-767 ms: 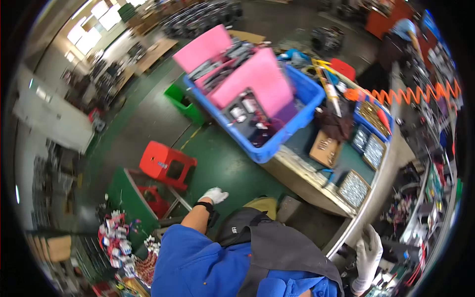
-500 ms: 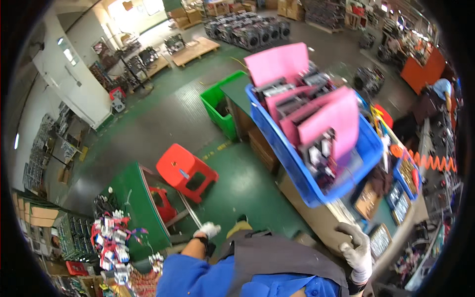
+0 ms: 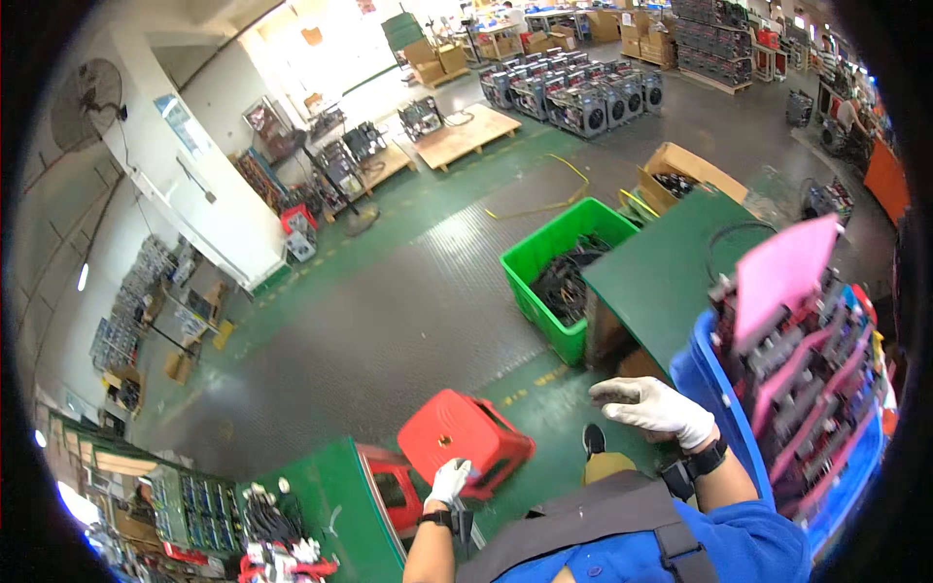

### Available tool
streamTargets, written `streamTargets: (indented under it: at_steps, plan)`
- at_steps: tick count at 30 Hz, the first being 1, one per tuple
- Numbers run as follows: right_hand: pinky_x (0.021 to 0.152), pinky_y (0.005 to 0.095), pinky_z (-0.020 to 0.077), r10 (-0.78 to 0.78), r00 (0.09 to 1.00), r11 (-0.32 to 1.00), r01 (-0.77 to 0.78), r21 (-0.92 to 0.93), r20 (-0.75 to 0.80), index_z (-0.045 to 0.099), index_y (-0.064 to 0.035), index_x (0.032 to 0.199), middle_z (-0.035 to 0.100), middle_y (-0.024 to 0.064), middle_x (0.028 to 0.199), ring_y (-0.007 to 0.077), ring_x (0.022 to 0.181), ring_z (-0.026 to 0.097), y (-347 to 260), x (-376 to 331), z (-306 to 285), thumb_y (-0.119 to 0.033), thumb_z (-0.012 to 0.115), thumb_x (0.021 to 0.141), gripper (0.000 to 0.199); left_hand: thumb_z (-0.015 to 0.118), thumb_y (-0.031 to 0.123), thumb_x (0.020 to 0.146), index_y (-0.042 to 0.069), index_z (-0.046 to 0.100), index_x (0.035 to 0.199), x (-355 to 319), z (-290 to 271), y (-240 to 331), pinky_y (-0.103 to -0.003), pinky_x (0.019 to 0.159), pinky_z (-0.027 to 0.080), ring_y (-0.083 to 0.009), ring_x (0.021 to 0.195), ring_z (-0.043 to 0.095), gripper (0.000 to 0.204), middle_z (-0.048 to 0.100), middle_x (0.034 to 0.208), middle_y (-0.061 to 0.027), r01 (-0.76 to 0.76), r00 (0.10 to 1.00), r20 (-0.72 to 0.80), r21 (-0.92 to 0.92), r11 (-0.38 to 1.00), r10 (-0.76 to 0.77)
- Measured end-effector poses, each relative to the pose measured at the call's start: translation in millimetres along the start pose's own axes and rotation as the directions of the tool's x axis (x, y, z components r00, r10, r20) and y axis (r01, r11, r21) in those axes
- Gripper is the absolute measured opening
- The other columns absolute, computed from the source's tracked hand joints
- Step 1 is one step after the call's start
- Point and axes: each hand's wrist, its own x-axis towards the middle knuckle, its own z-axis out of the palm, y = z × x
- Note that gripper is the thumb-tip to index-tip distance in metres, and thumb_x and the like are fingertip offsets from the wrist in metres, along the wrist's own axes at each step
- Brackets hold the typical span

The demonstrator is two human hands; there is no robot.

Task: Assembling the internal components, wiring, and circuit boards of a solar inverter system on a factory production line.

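Green floor bears the stool, probably light, stiff, best held by its rim, my left hand at its near edge, grip unclear, my right hand open to its right.

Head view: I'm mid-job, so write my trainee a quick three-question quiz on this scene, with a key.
1. True or false: flat pink sheets stand inside the blue plastic bin.
2. Which is nearest the white-gloved left hand: (a) brown cardboard box, (b) red plastic stool, (c) square white pillar?
3. Fill in: dark, tangled cable-like items lie in the rectangular ____ plastic bin.

Key: 1. True. 2. b. 3. green.
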Motion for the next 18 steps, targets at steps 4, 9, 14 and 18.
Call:
streamTargets:
  at_steps: [4,9,14,18]
  plan:
    - [0.093,0.0306,0.0457,-0.162,0.986,0.986,0.163,-0.025,0.037,0.055,0.0029,0.127,0.064,0.0089,0.117,0.0164,0.106,0.058,3,134,-52,-0.032,0.066,0.09,0.052,0.048,0.041,0.094,0.007,0.066,0.103,89,-35,8,-0.044,0.087,0.05,-0.0372,0.101,0.063,0.04,0.067,0.104,-0.0205,0.179,0.983,0.026,0.113,0.977,-0.183]
    - [0.088,0.0278,0.0469,-0.093,0.996,0.995,0.094,0.025,-0.009,0.057,0.0018,0.124,0.066,0.0062,0.108,0.0128,0.097,0.059,-12,286,-108,-0.028,0.064,0.092,0.045,0.042,0.041,0.095,0.013,0.064,0.109,146,-30,-151,-0.051,0.085,0.049,-0.0404,0.097,0.062,0.038,0.066,0.098,-0.0209,-0.198,0.969,0.235,0.53,0.824,0.082]
    - [0.091,0.0297,0.0466,0.114,0.993,0.983,-0.118,-0.143,-0.032,0.061,0.0011,0.119,0.067,0.0108,0.108,0.0165,0.1,0.061,11,435,-152,-0.031,0.063,0.092,0.042,0.055,0.031,0.09,0.01,0.052,0.133,240,-49,-147,-0.048,0.093,0.043,-0.037,0.108,0.055,0.048,0.059,0.116,-0.0239,0.145,0.919,0.303,0.336,0.931,-0.253]
    - [0.098,0.0345,0.0453,0.253,0.966,0.861,-0.248,-0.444,-0.047,0.061,0.0004,0.119,0.065,0.0194,0.116,0.0314,0.109,0.061,94,500,-193,-0.036,0.058,0.091,0.046,0.041,0.055,0.094,0.013,0.047,0.139,312,-67,-173,-0.038,0.109,0.034,-0.0304,0.132,0.042,0.062,0.048,0.139,-0.0206,0.392,0.658,0.601,0.242,0.888,-0.454]
